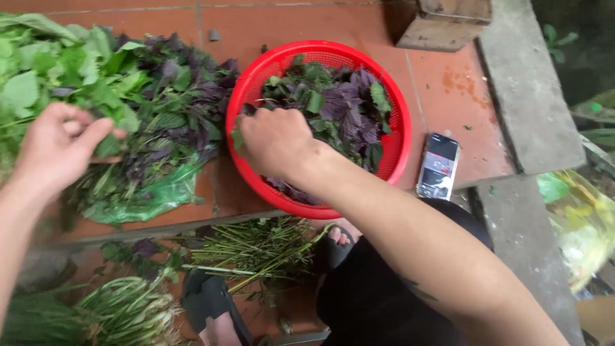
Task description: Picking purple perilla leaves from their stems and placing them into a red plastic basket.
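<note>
Right hand (275,141) sits over the near-left rim of the red basket (394,160), fingers curled down onto the purple-green leaves (339,109) inside; can't tell if it's pinching any. Left hand (54,144) pinches a stem in the herb pile (147,102) on the tiled floor (461,102), left of the basket. Phone (438,165) lies just right of the basket. Stripped stems (256,247) lie near the feet.

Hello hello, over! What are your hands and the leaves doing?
Left hand pinching a stem on the herb pile. Right hand over the red basket, fingers among the picked leaves. Nothing in the way.
</note>
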